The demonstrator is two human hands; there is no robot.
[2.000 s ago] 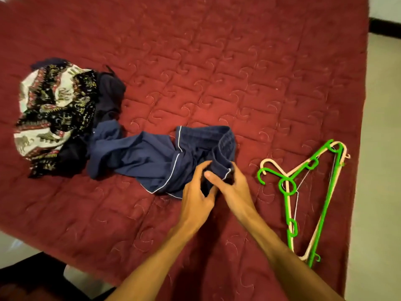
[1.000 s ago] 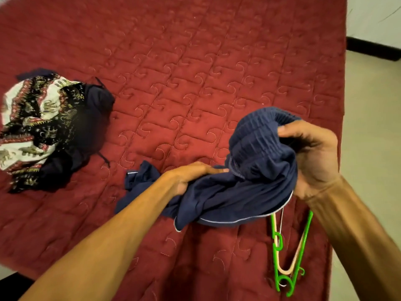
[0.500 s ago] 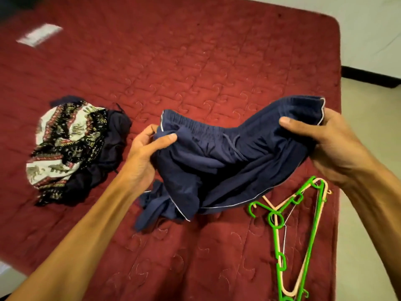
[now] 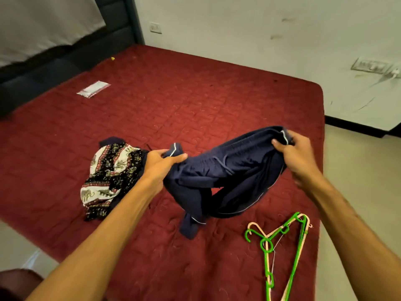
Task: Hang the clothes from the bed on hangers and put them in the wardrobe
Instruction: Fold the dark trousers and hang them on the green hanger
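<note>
Shorts [image 4: 234, 170], crumpled on the bed [image 4: 195, 101] two seconds ago, now hang spread between left hand [image 4: 160, 166] and right hand [image 4: 297, 155], each pinching the waistband, hangers [image 4: 280, 242] lying below the right grip, likely next.

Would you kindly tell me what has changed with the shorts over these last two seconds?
The navy shorts, which lay crumpled on the red bedcover, were lifted and stretched out: the left hand grips one end of the waistband, the right hand the other. One leg trails on the cover. The patterned clothes pile and the hangers stayed put.
</note>
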